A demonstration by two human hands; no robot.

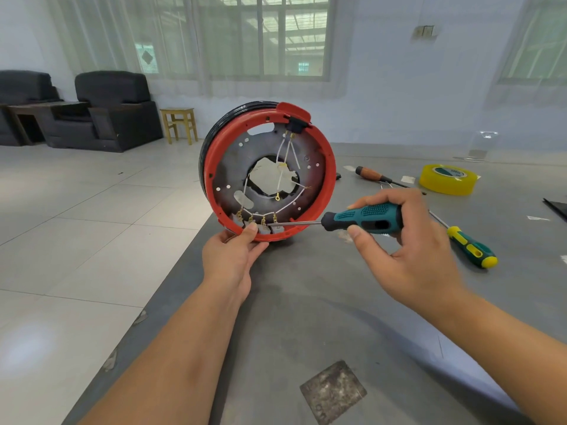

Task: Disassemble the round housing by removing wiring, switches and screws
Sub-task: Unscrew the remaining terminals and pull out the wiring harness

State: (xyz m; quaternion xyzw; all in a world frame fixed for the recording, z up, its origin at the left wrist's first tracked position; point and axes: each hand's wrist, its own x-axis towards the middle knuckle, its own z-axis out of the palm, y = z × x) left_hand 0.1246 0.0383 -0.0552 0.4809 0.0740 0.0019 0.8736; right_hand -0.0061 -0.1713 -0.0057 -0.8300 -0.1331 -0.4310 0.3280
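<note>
While a grey desk (pixel 306 302) fills the lower right of the view, a round housing (pixel 267 171) stands on edge at its far left corner, its open side facing the viewer. It has a red rim, a black outer band and a grey metal plate inside with a ragged hole at the centre. White wires (pixel 283 154) run from a black switch (pixel 295 125) at 1 o'clock on the rim, across the hole, down to a row of brass terminals (pixel 257 217) at 6 o'clock.

Left hand (pixel 233 256) grips the housing's rim at 6 o'clock, thumb pressed on the inside edge beside the terminals. Right hand (pixel 408 237) is curled around the teal and black handle of a screwdriver (pixel 352 217), held level, its shaft pointing toward 9 o'clock, with the tip at the terminals.

At 3 o'clock from the housing, a roll of yellow tape (pixel 446 179) lies flat on the desk. Near it lies a wooden-handled tool (pixel 372 174), and a green and yellow screwdriver (pixel 469 248) lies just beyond the right hand.

Beyond the desk, at 10 o'clock, dark armchairs (pixel 113 111) and a small wooden stool (pixel 179 124) stand on a pale tiled floor (pixel 76 225) below a curtained window (pixel 245 38).
</note>
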